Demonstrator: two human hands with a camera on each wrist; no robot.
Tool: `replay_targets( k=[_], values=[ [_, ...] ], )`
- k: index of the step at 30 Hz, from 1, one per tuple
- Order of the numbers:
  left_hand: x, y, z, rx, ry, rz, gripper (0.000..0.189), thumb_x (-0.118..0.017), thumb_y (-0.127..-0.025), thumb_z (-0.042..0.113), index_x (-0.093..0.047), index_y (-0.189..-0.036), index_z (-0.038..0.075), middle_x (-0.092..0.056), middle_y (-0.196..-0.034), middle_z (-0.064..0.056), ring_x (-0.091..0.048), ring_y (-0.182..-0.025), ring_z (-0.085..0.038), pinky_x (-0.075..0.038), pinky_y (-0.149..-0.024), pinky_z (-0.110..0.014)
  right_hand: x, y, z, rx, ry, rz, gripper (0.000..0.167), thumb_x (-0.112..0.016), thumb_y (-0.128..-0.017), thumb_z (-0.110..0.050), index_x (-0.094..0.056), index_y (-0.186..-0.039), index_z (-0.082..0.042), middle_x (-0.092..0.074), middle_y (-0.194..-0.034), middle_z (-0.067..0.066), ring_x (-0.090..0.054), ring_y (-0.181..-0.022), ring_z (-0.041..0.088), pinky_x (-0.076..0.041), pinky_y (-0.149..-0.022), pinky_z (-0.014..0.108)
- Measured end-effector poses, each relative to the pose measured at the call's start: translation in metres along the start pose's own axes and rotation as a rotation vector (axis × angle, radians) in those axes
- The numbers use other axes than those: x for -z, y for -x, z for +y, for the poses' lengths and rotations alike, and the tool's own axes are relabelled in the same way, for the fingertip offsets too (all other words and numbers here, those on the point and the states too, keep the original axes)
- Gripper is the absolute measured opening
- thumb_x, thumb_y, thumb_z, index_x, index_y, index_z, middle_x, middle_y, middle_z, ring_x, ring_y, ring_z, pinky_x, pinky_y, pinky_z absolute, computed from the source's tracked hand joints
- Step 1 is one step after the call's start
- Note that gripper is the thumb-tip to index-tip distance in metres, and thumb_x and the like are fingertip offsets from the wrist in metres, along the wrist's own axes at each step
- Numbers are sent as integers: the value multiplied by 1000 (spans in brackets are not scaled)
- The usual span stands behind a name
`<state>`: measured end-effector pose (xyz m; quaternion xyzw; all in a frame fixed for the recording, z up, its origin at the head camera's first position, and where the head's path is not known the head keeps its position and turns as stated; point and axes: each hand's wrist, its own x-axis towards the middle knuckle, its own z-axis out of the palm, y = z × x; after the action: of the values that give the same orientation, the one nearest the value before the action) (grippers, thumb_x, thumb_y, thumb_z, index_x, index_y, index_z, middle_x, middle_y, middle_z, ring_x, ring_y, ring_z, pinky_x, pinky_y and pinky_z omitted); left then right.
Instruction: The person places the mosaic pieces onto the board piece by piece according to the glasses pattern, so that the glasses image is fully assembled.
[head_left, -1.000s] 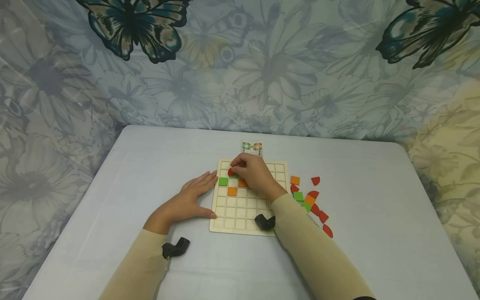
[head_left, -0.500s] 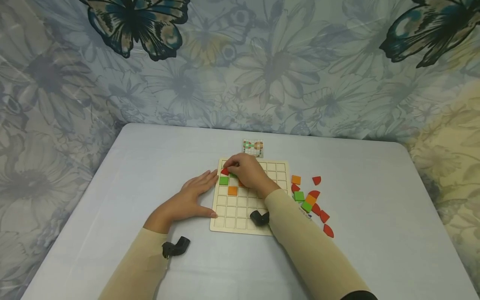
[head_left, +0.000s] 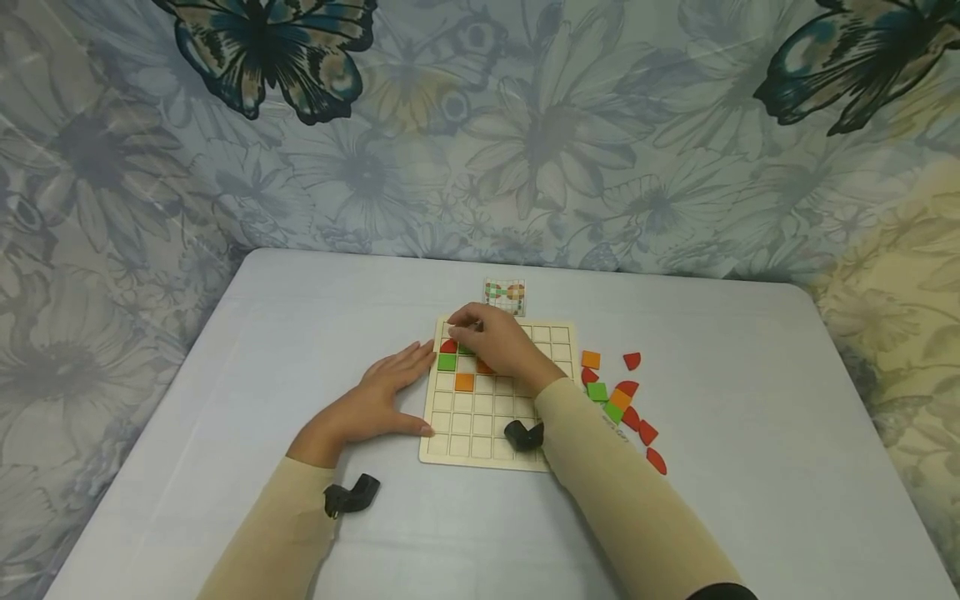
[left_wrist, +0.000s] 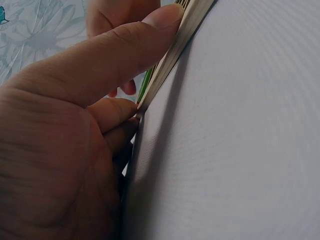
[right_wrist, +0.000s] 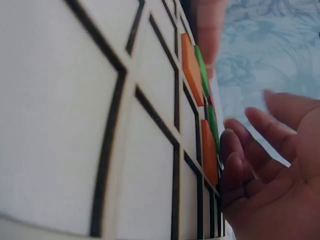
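I'm watching a red quarter-round piece (head_left: 448,346) that is lying on the gridded board (head_left: 472,425) near the middle of the head view, filling a cell in the leftmost column, second row from the top. My right hand (head_left: 504,337) is hovering just above and beside it; its fingers are bending loosely, thumb and forefinger standing slightly apart, and in the right wrist view they are clamping on nothing. Directly below the red piece a green tile (head_left: 447,362) is sitting, and a second green tile (head_left: 465,351) is showing to its right, partly hidden by that hand. One orange tile (head_left: 464,382) is lying lower in the second column, while another orange tile (head_left: 483,367) is peeking out under the palm. At the board's left edge, my left hand (head_left: 375,408) is resting with its fingers extended and the thumb spread well away from them; the left wrist view is showing the thumb touching the edge. Just above the board a small patterned card (head_left: 504,297) is lying. To the right, a cluster of loose red, orange and green pieces (head_left: 621,400) is spreading over the white bench (head_left: 750,417), partly beside my right sleeve (head_left: 622,483). Behind it all, a floral backdrop (head_left: 540,142) is filling the upper frame, dark butterflies (head_left: 273,62) showing in both upper corners.
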<state>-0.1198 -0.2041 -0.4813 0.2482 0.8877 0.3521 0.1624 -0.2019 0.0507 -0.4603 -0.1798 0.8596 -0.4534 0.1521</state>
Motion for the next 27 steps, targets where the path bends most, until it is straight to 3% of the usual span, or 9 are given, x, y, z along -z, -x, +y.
replay_targets(
  k=[4, 10, 17, 22, 27],
  values=[
    [-1, 0, 1, -1, 2, 4, 118, -96, -82, 47, -31, -172, 7, -15, -180, 4, -7, -166, -24, -6, -129, -56, 6, 4, 1, 5, -146, 32, 44, -60, -111, -50, -73, -134, -14, -72, -119, 0, -65, -109, 24, -53, -97, 47],
    [0, 0, 3, 22, -5, -1, 119, -97, -81, 45, -31, -172, 7, -15, -180, 4, -7, -166, -24, -6, -129, -57, 24, 13, -1, 41, -376, 60, 63, -43, -116, -56, -63, -148, -6, -72, -127, 7, -70, -111, 29, -55, -99, 50],
    [-1, 0, 4, 34, -16, -5, 118, -96, -81, 45, -31, -172, 8, -15, -180, 2, -8, -166, -25, -7, -129, -57, 52, 42, 4, 98, -652, 61, 89, -29, -110, -75, -54, -156, -4, -67, -139, 19, -64, -121, 39, -50, -101, 52],
    [-1, 2, 6, 41, -13, -1, 120, -97, -80, 45, -30, -172, 7, -15, -180, 1, -7, -166, -25, -7, -129, -56, 69, 63, 18, 175, -754, 99, 92, -24, -110, -74, -52, -157, 0, -66, -138, 23, -62, -120, 40, -48, -102, 55],
    [-1, 2, 6, 39, -11, 4, 120, -97, -80, 45, -30, -172, 7, -15, -180, 1, -7, -166, -24, -6, -129, -56, 88, 84, 35, 210, -775, 161, 86, -25, -110, -73, -59, -153, -7, -67, -136, 23, -62, -119, 39, -45, -104, 59]
  ],
)
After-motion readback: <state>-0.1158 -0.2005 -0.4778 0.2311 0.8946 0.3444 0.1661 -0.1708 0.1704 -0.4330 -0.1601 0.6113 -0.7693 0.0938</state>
